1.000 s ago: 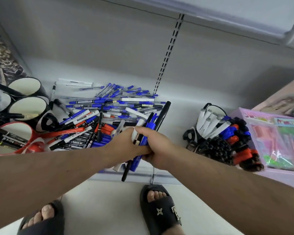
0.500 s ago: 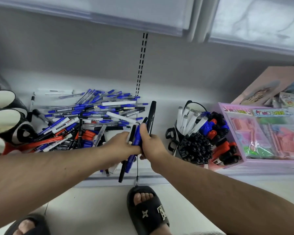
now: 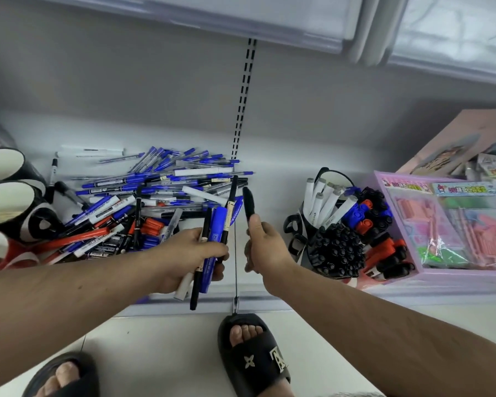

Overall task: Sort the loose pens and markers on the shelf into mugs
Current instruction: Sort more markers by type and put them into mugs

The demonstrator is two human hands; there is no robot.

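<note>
A heap of loose pens and markers [image 3: 155, 196], mostly blue with some black, red and white, covers the left half of the white shelf [image 3: 272, 179]. My left hand [image 3: 192, 253] grips a bundle of markers [image 3: 214, 239], blue, black and white, above the shelf's front edge. Just right of it, my right hand [image 3: 265, 247] holds a single black marker [image 3: 248, 202] upright, apart from the bundle. Black mugs with white insides [image 3: 9, 193] and a red mug [image 3: 0, 247] stand at the far left. At the right, mugs full of markers [image 3: 338, 224] hold white, black, blue and red ones.
A pink plastic box of packaged stationery [image 3: 453, 224] stands at the far right, with a pink board [image 3: 447, 141] leaning behind it. A slotted upright [image 3: 242, 110] runs down the back wall. An upper shelf [image 3: 241, 21] overhangs. My sandalled feet [image 3: 252, 356] are on the tiled floor below.
My right hand has pulled the black marker out of the bundle and moved right, so the two hands are now apart. The view has shifted right and upward.
</note>
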